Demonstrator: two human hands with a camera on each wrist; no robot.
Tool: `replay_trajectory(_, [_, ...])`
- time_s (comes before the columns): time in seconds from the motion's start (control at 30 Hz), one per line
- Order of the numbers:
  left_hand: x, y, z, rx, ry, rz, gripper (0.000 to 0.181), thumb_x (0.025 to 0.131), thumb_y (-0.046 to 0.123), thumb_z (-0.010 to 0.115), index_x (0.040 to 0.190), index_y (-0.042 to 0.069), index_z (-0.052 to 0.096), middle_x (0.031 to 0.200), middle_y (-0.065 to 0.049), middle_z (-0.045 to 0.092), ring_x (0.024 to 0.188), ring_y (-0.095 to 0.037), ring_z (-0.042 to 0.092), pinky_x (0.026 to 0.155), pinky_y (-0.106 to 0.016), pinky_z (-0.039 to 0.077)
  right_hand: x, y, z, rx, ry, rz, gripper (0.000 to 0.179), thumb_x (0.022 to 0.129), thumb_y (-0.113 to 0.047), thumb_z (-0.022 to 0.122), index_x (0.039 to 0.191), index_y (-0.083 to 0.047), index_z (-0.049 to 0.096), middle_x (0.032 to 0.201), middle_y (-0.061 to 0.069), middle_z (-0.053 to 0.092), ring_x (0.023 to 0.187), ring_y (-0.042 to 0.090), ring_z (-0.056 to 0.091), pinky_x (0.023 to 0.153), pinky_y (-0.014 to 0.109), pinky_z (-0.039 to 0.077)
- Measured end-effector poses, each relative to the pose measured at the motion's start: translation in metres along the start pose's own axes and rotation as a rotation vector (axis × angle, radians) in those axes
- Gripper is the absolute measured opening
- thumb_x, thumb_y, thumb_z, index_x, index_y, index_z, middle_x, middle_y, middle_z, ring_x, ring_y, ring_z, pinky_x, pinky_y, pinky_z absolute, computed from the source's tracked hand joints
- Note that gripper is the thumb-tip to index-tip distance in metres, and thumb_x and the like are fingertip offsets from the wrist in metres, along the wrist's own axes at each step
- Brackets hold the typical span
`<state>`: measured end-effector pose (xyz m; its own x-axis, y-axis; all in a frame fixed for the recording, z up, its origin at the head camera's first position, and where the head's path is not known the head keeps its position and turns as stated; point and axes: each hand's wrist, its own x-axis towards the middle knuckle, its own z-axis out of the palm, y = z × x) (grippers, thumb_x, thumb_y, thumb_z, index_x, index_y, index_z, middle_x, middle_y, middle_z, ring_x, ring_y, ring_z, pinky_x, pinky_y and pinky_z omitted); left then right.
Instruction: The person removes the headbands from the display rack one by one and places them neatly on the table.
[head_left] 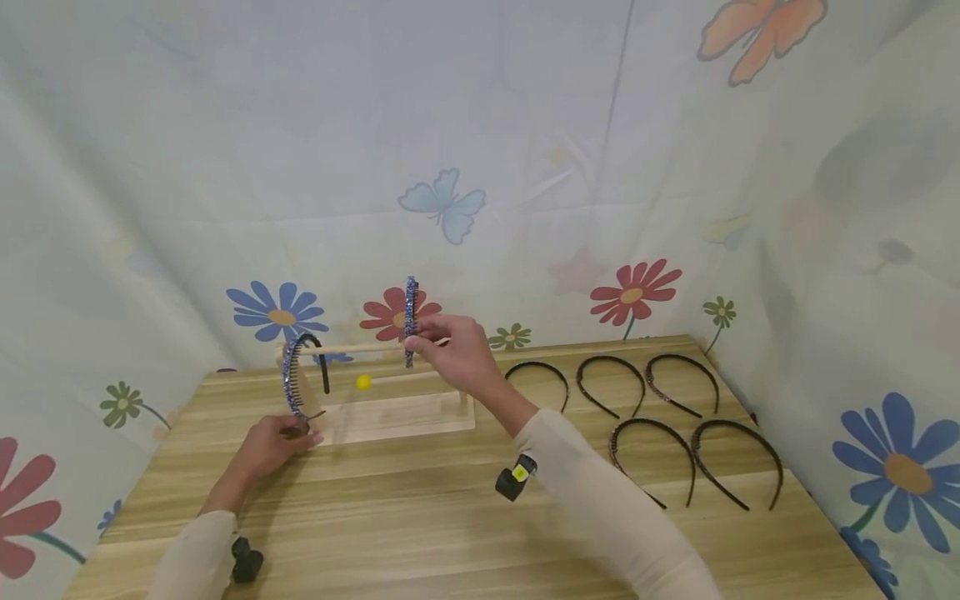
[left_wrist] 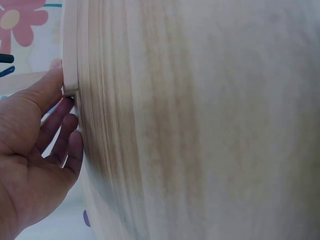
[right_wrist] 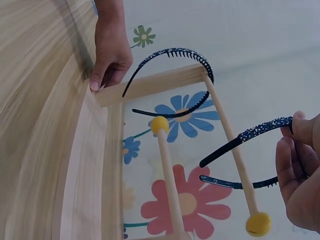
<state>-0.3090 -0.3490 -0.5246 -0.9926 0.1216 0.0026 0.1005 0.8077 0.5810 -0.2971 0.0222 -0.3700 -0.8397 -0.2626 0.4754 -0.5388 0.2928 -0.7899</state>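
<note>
My right hand (head_left: 457,354) pinches a blue glittery toothed headband (head_left: 411,304) between thumb and fingers. The headband stands upright at the upper rod of a wooden rack (head_left: 397,421); in the right wrist view its two arms lie either side of that rod (right_wrist: 227,130), near the yellow ball end (right_wrist: 258,223). A second glittery headband (head_left: 288,375) hangs over the rod's far left end, by the upright. My left hand (head_left: 270,450) grips the rack's front left base corner, thumb on top, as the left wrist view also shows.
Several dark headbands (head_left: 738,423) lie in two rows on the wood-grain table (head_left: 420,525) at right. A lower rod with a yellow ball (head_left: 363,382) juts out on the rack. A flower-printed cloth (head_left: 525,250) hangs close behind the table.
</note>
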Motion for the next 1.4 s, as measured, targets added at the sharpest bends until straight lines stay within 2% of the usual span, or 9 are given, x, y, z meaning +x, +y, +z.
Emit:
replay_trajectory(0.2, [0.000, 0.000, 0.001, 0.001, -0.008, 0.025, 0.043, 0.095, 0.039, 0.074, 0.117, 0.001, 0.073, 0.120, -0.023, 0.071, 0.114, -0.045, 0.065, 0.097, -0.062, 0.051, -0.002, 0.003, -0.017, -0.015, 0.033, 0.021, 0.022, 0.095, -0.022, 0.075, 0.111, -0.006, 0.077, 0.100, 0.004, 0.077, 0.091, 0.015, 0.071, 0.069, 0.026, 0.059])
replay_trajectory(0.4, [-0.001, 0.000, 0.000, 0.003, -0.011, 0.005, 0.043, 0.095, 0.039, 0.074, 0.116, 0.002, 0.073, 0.121, -0.023, 0.070, 0.115, -0.045, 0.065, 0.098, -0.061, 0.050, -0.008, 0.008, -0.031, -0.057, 0.067, 0.020, 0.028, 0.095, -0.023, 0.076, 0.117, -0.006, 0.075, 0.101, 0.005, 0.078, 0.094, 0.017, 0.072, 0.067, 0.028, 0.059])
replay_trajectory(0.7, [-0.001, 0.001, -0.001, 0.010, -0.015, -0.009, 0.045, 0.095, 0.041, 0.073, 0.116, 0.001, 0.073, 0.121, -0.024, 0.070, 0.113, -0.044, 0.066, 0.097, -0.061, 0.050, -0.021, 0.014, -0.053, -0.077, 0.096, 0.021, 0.025, 0.095, -0.019, 0.075, 0.115, -0.004, 0.075, 0.097, 0.007, 0.077, 0.092, 0.020, 0.073, 0.081, 0.034, 0.061])
replay_trajectory(0.97, [-0.001, 0.000, -0.001, 0.013, -0.015, -0.010, 0.045, 0.095, 0.040, 0.074, 0.117, 0.001, 0.072, 0.119, -0.023, 0.071, 0.112, -0.043, 0.066, 0.096, -0.061, 0.051, -0.030, 0.022, -0.073, -0.100, 0.117, 0.027, 0.024, 0.095, -0.019, 0.075, 0.113, -0.004, 0.075, 0.097, 0.007, 0.077, 0.090, 0.020, 0.073, 0.082, 0.037, 0.061])
replay_trajectory(1.23, [-0.001, 0.001, -0.001, 0.004, -0.016, -0.009, 0.045, 0.095, 0.041, 0.074, 0.117, 0.001, 0.073, 0.118, -0.023, 0.071, 0.111, -0.042, 0.067, 0.095, -0.060, 0.052, -0.046, 0.027, -0.090, -0.127, 0.113, 0.090, 0.023, 0.094, -0.022, 0.076, 0.112, -0.007, 0.076, 0.097, 0.005, 0.077, 0.092, 0.021, 0.072, 0.073, 0.037, 0.060])
replay_trajectory(1.4, [0.000, 0.000, 0.000, 0.005, -0.016, -0.009, 0.044, 0.095, 0.041, 0.074, 0.114, 0.002, 0.074, 0.118, -0.023, 0.072, 0.111, -0.042, 0.067, 0.095, -0.059, 0.052, -0.054, 0.035, -0.100, -0.139, 0.112, 0.100, 0.021, 0.094, -0.022, 0.077, 0.109, -0.008, 0.076, 0.097, 0.006, 0.078, 0.092, 0.022, 0.072, 0.072, 0.037, 0.060])
